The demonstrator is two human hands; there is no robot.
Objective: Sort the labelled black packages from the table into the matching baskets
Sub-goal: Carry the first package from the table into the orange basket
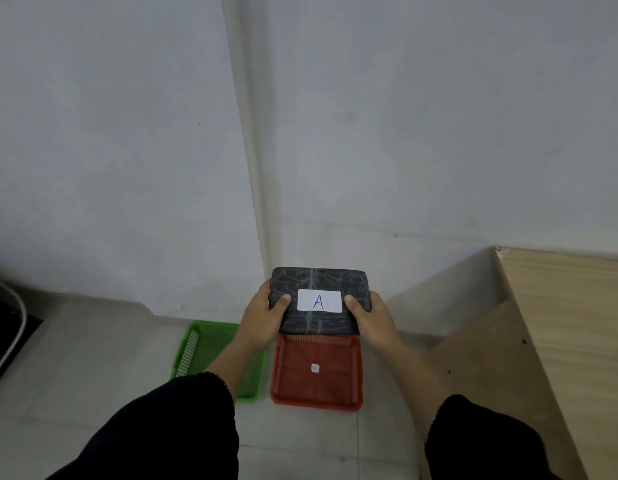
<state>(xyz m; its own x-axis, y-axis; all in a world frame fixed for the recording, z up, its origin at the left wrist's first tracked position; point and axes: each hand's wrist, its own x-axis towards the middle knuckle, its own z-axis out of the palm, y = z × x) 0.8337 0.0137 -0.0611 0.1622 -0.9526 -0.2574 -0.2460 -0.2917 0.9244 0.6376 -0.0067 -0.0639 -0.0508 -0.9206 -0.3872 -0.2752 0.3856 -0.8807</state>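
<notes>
A black package [319, 282] with a white label marked "A" is held in the air by both hands. My left hand [262, 318] grips its left edge and my right hand [371, 318] grips its right edge, thumbs on top beside the label. The package hovers above the far rim of a red basket [318, 393] on the floor, which holds only a small white tag in its middle. A green basket [210, 341] lies just left of the red one, partly hidden by my left forearm.
A wooden table [570, 323] stands at the right, its side panel running down toward the red basket. A white wall with a vertical corner strip [255, 168] rises behind. A dark object with a white cable [9, 327] sits at the far left.
</notes>
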